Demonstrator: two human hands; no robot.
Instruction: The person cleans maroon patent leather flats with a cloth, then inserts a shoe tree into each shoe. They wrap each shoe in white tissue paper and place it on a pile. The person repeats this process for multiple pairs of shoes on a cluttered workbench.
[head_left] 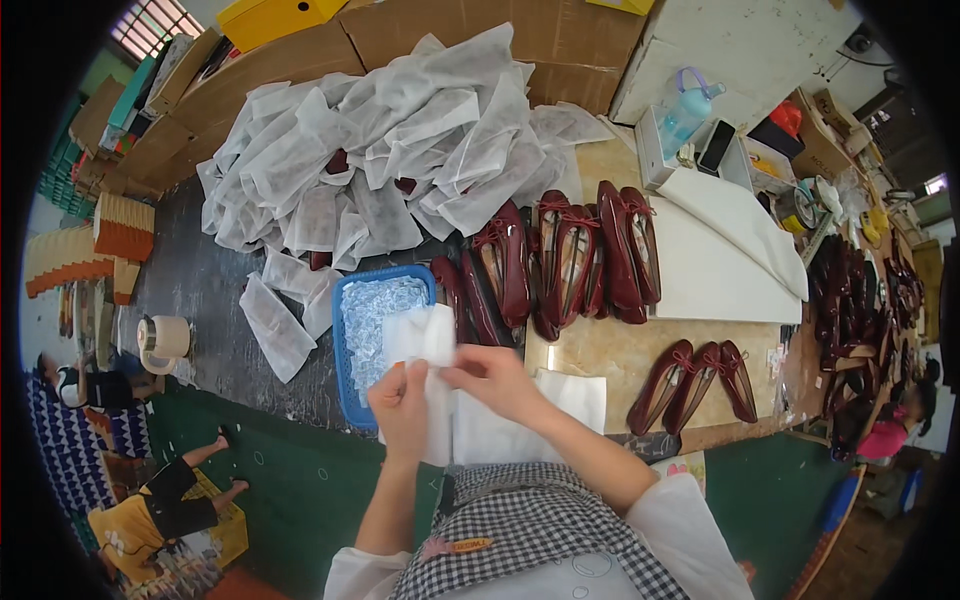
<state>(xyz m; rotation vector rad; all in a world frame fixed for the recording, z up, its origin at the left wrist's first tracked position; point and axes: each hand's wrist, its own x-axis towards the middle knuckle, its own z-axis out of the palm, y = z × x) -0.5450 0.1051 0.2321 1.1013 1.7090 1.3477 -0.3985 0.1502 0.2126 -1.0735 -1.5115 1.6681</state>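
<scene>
Close to my body, my left hand (402,405) is closed on a thin white cloth bag (420,335), gripping its edge. My right hand (500,383) pinches the same bag from the other side, its fingers slightly blurred. The bag stands up between both hands, and part of it hangs below them. Behind it lies a blue basket (343,375) filled with small pale blue-and-white packets (372,310). More flat white bags (580,395) lie on the table under my right forearm. Dark red glossy flats with bows (575,260) stand in a row beyond my hands.
A large heap of white bags (400,140), some with red shoes inside, covers the back. Three more flats (690,385) lie at the right, near white sheets (720,250). A tape roll (163,338) is at the left edge. Other people (150,515) are around the table.
</scene>
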